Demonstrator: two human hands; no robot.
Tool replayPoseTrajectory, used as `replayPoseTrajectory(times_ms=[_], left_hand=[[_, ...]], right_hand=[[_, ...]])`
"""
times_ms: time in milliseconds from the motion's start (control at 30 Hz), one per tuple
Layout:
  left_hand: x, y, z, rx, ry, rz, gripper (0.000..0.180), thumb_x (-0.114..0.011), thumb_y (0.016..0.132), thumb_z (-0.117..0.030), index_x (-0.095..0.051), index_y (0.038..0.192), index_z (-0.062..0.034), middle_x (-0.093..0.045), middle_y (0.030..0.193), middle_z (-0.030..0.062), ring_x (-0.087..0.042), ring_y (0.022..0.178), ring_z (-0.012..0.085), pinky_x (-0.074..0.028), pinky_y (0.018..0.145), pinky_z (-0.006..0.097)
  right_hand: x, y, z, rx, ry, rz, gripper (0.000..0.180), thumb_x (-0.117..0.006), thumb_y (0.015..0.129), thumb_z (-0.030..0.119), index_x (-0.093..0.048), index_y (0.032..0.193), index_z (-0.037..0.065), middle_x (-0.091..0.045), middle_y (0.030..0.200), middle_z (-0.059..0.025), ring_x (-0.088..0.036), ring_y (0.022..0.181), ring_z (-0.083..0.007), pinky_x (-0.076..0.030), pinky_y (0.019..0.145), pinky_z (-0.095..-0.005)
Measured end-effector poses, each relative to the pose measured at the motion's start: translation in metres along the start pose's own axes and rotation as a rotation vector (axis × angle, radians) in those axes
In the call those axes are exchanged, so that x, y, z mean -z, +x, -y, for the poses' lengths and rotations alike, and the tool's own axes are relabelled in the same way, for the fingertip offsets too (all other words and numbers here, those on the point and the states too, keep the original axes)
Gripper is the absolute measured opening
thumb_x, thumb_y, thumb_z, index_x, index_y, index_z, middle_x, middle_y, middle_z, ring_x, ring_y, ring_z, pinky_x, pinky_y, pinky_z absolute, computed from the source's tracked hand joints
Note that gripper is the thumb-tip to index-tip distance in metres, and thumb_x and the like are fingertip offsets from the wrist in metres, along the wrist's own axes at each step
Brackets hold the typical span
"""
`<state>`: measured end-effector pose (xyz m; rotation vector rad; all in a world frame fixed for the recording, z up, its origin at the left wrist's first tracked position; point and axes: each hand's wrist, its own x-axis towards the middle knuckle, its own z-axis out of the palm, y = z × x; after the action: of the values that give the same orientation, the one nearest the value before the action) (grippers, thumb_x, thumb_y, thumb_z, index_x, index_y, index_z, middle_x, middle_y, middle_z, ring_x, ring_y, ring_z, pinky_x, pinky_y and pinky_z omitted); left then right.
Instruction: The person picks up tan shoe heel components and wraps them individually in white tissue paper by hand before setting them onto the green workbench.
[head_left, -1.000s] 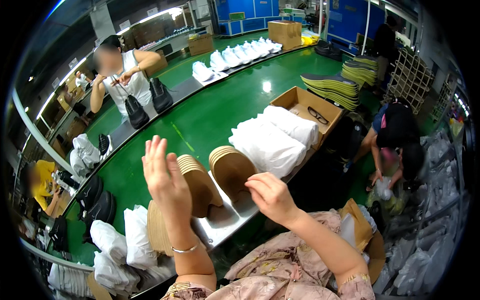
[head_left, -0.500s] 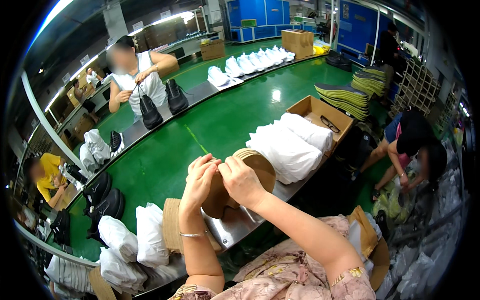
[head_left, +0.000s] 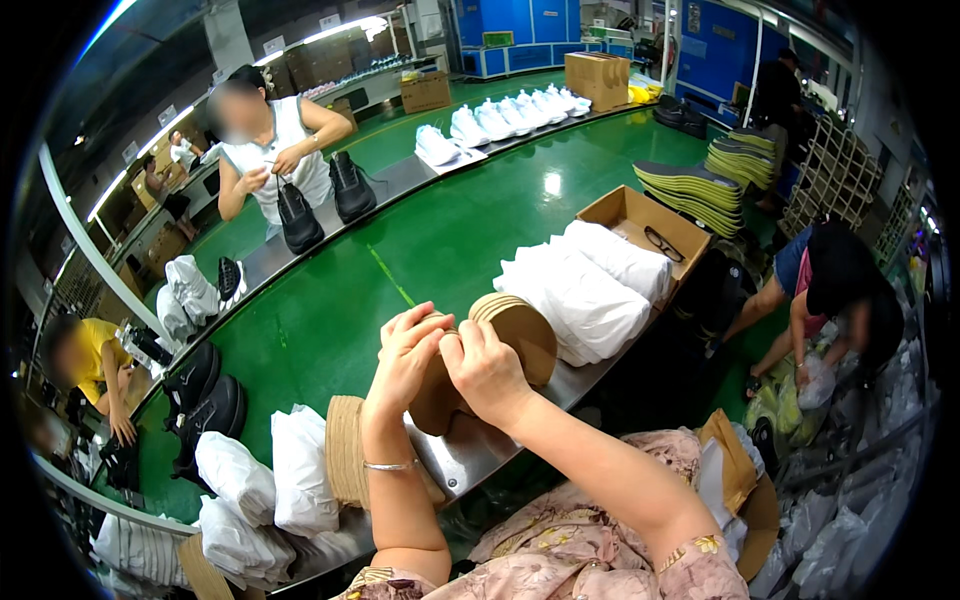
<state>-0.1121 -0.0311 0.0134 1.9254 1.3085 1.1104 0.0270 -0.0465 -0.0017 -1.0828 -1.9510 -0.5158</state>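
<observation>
Over the metal edge of the table, both my hands are closed on the upper edge of a brown cardboard piece with a rounded outline. My left hand grips its left side, and my right hand pinches it close beside. The fingertips partly hide that edge. Just right of my right hand, a stack of similar brown cardboard pieces leans on the table. Another stack of brown cardboard stands behind my left forearm, partly covered by it.
White-wrapped bundles lie right of the hands beside an open carton holding glasses. More white bundles and black shoes sit left. Across the green table, a person handles a black shoe. Insoles are piled right.
My hands shift slightly to the right, still on the cardboard piece. The person across brings both hands together above the shoe. The person in yellow reaches down toward black shoes.
</observation>
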Motion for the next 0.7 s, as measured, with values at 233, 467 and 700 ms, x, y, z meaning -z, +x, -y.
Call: replayPoseTrajectory(times_ms=[233, 467, 700], left_hand=[[0.004, 0.002, 0.008, 0.019, 0.032, -0.022, 0.025, -0.05, 0.091, -0.017, -0.065, 0.11, -0.0081, -0.048, 0.13, 0.0103, -0.033, 0.122, 0.0252, -0.026, 0.105, 0.035], [0.008, -0.007, 0.003, -0.043, 0.196, -0.022, 0.032, -0.05, 0.094, -0.029, -0.063, 0.113, -0.0073, -0.048, 0.13, 0.0132, -0.035, 0.123, 0.026, -0.028, 0.104, 0.036], [0.003, 0.009, 0.028, -0.033, 0.102, -0.149, 0.042, -0.042, 0.096, -0.036, -0.057, 0.119, -0.0044, -0.049, 0.129, 0.019, -0.041, 0.124, 0.0328, -0.029, 0.105, 0.037]], right_hand=[[0.022, -0.015, 0.01, 0.077, 0.094, -0.043, 0.012, -0.054, 0.074, 0.005, -0.042, 0.072, 0.005, -0.045, 0.074, -0.0101, -0.051, 0.068, -0.0215, -0.049, 0.051, -0.0268], [0.076, -0.025, 0.012, 0.061, 0.119, -0.005, 0.022, -0.057, 0.074, 0.005, -0.054, 0.095, -0.001, -0.053, 0.083, -0.0119, -0.056, 0.072, -0.0241, -0.05, 0.057, -0.0295], [0.141, -0.04, -0.055, -0.278, 0.339, -0.168, 0.026, -0.054, 0.071, -0.014, -0.056, 0.093, 0.0, -0.059, 0.083, -0.0153, -0.06, 0.078, -0.0325, -0.05, 0.067, -0.0359]])
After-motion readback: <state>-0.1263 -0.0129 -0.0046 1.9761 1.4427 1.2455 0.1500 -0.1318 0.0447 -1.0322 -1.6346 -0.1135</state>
